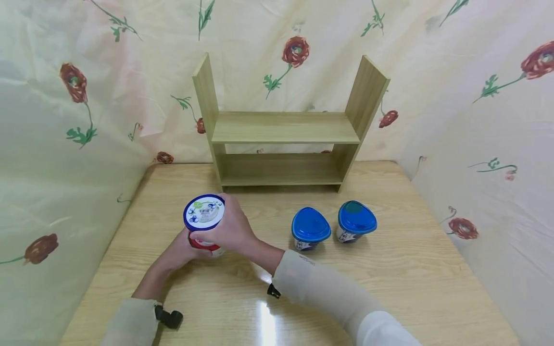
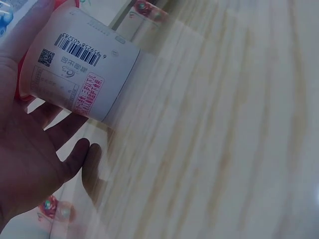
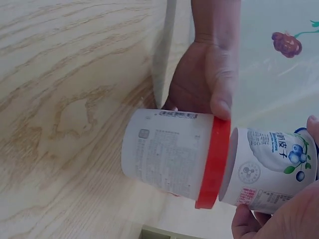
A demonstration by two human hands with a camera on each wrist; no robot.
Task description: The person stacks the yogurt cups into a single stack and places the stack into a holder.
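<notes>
My left hand [image 1: 182, 250] grips a white yogurt tub [image 3: 169, 154] with a red lid, close over the table. In the left wrist view its thumb reaches along the rim, and the barcode side of the red-lidded tub [image 2: 79, 59] faces the camera. Directly above it is a second white yogurt tub [image 3: 274, 169], with a blue-rimmed lid and blueberry print. My right hand [image 1: 233, 226] holds this blueberry tub round its side. Its base sits right at the red lid, the two tubs in line one over the other.
To the right on the wooden table [image 1: 389, 298] stand two cups with rounded triangular blue lids, a nearer cup [image 1: 310, 226] and a farther-right cup [image 1: 356, 218]. A two-tier wooden shelf [image 1: 283, 127] stands at the back, before the flowered cloth [image 1: 251, 29].
</notes>
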